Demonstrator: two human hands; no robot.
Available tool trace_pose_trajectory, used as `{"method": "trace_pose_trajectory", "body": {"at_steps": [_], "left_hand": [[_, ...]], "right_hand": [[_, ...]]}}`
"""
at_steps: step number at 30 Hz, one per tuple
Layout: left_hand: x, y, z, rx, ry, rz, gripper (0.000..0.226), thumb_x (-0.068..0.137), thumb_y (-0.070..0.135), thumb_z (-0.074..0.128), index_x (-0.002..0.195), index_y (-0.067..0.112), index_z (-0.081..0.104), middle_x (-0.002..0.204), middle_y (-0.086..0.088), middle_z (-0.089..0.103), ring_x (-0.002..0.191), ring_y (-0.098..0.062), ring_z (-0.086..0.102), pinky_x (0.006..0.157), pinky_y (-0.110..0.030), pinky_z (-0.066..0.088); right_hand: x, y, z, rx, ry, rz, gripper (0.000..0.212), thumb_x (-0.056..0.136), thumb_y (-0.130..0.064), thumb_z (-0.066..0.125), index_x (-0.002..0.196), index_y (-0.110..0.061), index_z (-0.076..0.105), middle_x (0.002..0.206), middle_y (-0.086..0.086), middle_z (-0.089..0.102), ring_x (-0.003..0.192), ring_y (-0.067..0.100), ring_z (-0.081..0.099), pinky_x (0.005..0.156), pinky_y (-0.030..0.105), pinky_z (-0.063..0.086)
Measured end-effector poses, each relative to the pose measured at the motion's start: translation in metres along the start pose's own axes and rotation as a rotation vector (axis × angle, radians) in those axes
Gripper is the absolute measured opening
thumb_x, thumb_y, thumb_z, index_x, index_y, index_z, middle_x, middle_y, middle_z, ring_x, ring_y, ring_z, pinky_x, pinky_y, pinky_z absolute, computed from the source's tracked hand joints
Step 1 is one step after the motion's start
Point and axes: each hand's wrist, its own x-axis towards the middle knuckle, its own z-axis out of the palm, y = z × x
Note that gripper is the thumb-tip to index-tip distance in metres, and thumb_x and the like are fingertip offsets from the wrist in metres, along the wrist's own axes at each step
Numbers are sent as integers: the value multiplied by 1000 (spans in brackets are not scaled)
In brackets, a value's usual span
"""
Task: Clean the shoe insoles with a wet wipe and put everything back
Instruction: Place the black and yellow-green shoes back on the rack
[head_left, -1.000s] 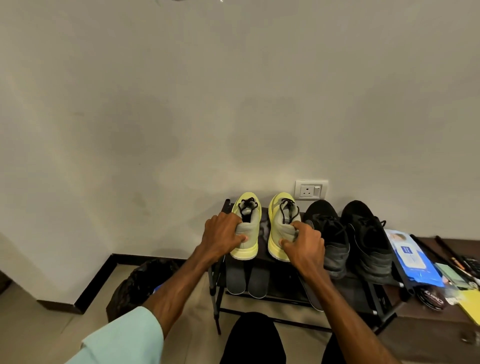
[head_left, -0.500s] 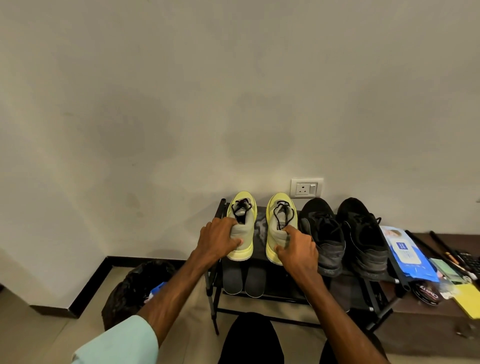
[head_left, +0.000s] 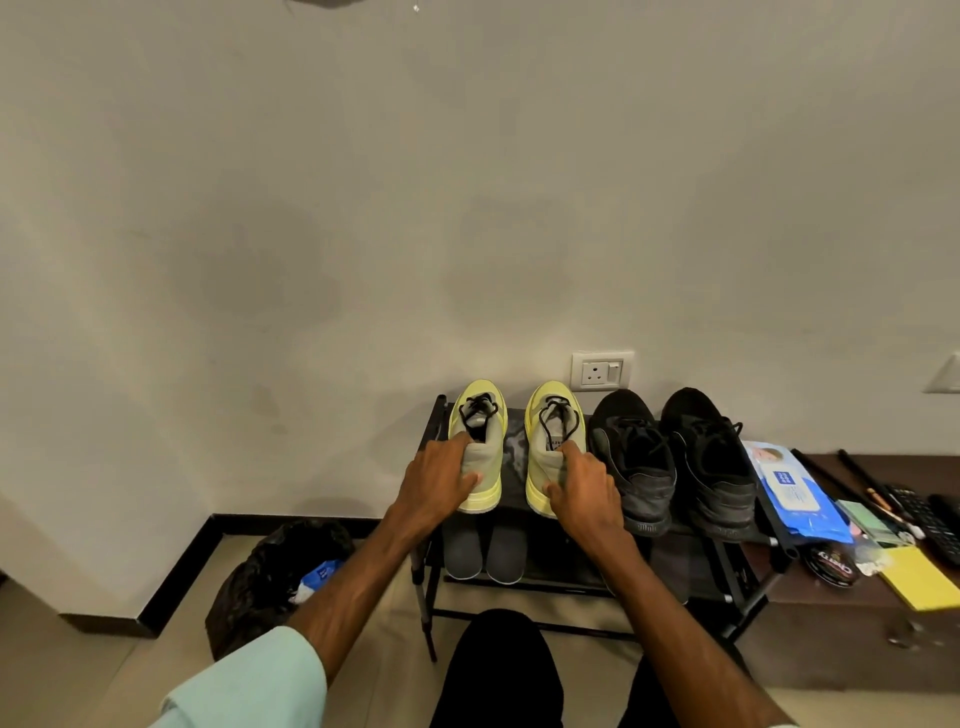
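Both grips are clenched on the heels of the yellow pair on my feed: the left grip (head_left: 436, 483) clasps the left yellow shoe (head_left: 491, 462) and the right grip (head_left: 584, 493) the right yellow shoe (head_left: 545, 457), each standing on the top shelf of the shoe rack (head_left: 511, 452). Just below the left grip two dark insoles (head_left: 506, 553) lie on the lower shelf. Just right of the right grip stand black shoes (head_left: 634, 462), then the wet wipe pack (head_left: 789, 488).
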Motion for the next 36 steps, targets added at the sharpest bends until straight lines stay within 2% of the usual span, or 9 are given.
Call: {"method": "trace_pose_trajectory", "body": {"at_steps": [8, 12, 15, 20, 23, 26, 30, 34, 36], "left_hand": [[-6, 15, -8, 25, 51, 37, 43, 88, 25, 71, 128, 17, 54, 125, -9, 64, 107, -29, 64, 87, -39, 55], [-9, 40, -16, -9, 173, 149, 44, 86, 16, 70, 128, 13, 57, 130, -8, 59, 116, -28, 59, 94, -39, 52], [-15, 66, -21, -81, 193, 257, 34, 86, 13, 69, 118, 12, 61, 122, -7, 62, 114, -25, 58, 95, -36, 49], [-21, 118, -19, -154, 208, 332, 24, 84, 15, 68, 108, 19, 65, 113, 1, 67, 107, -19, 60, 87, -33, 49], [-22, 146, -14, -186, 202, 372, 20, 84, 16, 68, 104, 19, 65, 109, 3, 66, 105, -18, 58, 83, -27, 43], [-25, 177, -4, -210, 182, 407, 19, 85, 19, 70, 103, 21, 65, 109, 6, 66, 105, -16, 59, 86, -27, 44], [-27, 212, 8, -214, 139, 436, 19, 87, 23, 69, 105, 24, 64, 111, 6, 66, 105, -14, 58, 89, -31, 49], [-28, 242, 24, -200, 83, 484, 15, 86, 24, 68, 101, 27, 65, 105, 10, 66, 101, -11, 60, 86, -32, 53], [-28, 256, 34, -205, 58, 504, 15, 87, 24, 68, 101, 27, 66, 106, 10, 67, 103, -11, 61, 87, -34, 54]], "right_hand": [[-3, 0, -25, 107, -42, -50, 56, 86, -18, 76, 136, -18, 49, 119, 10, 65, 109, 32, 66, 85, 43, 56], [-6, 3, -52, 82, 7, -115, 47, 89, -17, 73, 133, -15, 55, 123, 10, 65, 111, 30, 63, 82, 35, 50], [-9, 9, -81, 73, 49, -148, 36, 92, -25, 72, 125, -17, 60, 114, 7, 68, 102, 28, 65, 79, 34, 50], [-18, 33, -128, 56, 114, -164, 20, 90, -29, 71, 107, -19, 67, 100, 3, 73, 91, 25, 69, 80, 44, 60], [-23, 50, -146, 36, 107, -154, 19, 91, -28, 71, 107, -19, 68, 100, 2, 73, 88, 21, 68, 82, 41, 59], [-34, 76, -163, 14, 126, -132, 16, 90, -28, 72, 104, -21, 69, 97, 0, 74, 85, 19, 68, 82, 38, 59], [-49, 103, -176, 11, 109, -115, 17, 89, -25, 72, 105, -18, 71, 95, 1, 76, 87, 21, 70, 83, 40, 59], [-58, 135, -184, -10, 90, -73, 17, 90, -24, 70, 106, -19, 71, 97, -3, 75, 89, 16, 69, 82, 31, 55], [-60, 155, -185, 19, 98, -59, 14, 89, -22, 70, 102, -19, 72, 96, -3, 74, 86, 14, 68, 80, 31, 56]]}}
